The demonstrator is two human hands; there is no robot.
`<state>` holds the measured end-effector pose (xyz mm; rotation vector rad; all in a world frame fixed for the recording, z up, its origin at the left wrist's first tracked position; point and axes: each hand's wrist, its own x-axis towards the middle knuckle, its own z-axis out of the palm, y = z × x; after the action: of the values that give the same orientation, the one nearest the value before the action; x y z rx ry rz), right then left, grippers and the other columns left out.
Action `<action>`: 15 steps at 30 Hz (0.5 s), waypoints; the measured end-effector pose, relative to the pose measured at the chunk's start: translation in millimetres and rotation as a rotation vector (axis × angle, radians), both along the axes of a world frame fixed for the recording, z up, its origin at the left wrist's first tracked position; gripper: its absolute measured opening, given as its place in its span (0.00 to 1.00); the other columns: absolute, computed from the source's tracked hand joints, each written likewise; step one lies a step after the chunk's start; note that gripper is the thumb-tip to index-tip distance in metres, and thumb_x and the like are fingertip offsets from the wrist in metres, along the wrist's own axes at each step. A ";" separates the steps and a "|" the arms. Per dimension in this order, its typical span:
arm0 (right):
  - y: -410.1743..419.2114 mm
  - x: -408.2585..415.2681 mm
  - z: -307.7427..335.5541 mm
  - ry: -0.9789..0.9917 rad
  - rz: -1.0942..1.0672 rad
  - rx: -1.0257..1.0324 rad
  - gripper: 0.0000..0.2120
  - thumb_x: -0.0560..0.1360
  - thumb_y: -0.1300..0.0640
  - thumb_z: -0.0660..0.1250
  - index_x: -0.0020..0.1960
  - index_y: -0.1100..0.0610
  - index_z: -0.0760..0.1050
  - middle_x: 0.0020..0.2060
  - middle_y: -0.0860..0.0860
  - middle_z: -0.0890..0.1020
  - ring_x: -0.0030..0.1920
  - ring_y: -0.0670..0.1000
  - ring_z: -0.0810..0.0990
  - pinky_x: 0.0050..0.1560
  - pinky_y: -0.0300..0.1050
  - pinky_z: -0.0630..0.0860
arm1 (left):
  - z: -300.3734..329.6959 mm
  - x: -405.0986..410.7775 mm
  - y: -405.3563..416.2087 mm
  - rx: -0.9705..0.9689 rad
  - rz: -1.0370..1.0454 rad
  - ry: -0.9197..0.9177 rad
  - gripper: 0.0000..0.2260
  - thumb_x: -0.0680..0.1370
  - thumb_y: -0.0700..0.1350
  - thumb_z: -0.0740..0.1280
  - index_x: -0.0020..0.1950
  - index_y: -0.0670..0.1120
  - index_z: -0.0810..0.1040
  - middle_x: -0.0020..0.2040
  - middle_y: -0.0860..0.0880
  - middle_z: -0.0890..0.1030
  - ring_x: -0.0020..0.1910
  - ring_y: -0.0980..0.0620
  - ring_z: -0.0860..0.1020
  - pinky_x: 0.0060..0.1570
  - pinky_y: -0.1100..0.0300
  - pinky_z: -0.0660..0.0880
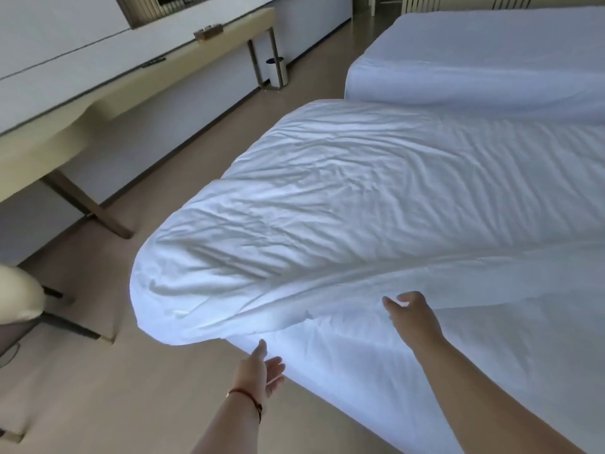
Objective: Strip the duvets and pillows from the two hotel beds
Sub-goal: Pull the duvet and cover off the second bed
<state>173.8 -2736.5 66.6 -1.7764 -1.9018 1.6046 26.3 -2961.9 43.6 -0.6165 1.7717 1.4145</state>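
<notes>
**Inspector:** Start with what cannot be verified.

**Assistant:** The fingertips of the right hand (pixel 407 311) are hidden under the lifted edge of the duvet (pixel 343 204), so whether they grip the cloth cannot be told. Only the back of the hand and the thumb show. The near bed (pixel 376 365) runs out of frame at the right and bottom. The far bed (pixel 491 57) is cut off at the top and right. No pillows are visible.

**Inspector:** The other hand?

**Assistant:** The left hand (pixel 266 367) is spread, fingers straight and apart, palm turned towards the bed, just below the duvet's hanging corner. It holds nothing. A red cord (pixel 247 396) circles its wrist.

**Inspector:** Condition of the duvet?

**Assistant:** White, heavily creased, lying along the near bed, with its rounded corner overhanging the bed's end above the floor (pixel 137 371). The near edge is raised off the white sheet beneath. The far bed carries a smoother white cover.

**Inspector:** Surroundings?

**Assistant:** A long pale desk (pixel 108 90) stands by the wall at left, a small white bin (pixel 277 72) at its far leg.
</notes>
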 end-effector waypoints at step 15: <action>20.4 -165.6 -55.8 0.259 -0.872 -0.314 0.25 0.74 0.49 0.70 0.64 0.61 0.70 0.49 0.55 0.79 0.45 0.55 0.80 0.46 0.49 0.80 | -58.5 -156.7 38.8 0.362 0.637 -0.145 0.16 0.75 0.58 0.69 0.57 0.50 0.78 0.55 0.51 0.81 0.50 0.53 0.81 0.56 0.56 0.77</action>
<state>8.1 -2716.0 10.9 -1.9533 -0.6080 1.6721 -130.4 -2923.2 -14.9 -1.1081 1.1994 1.9943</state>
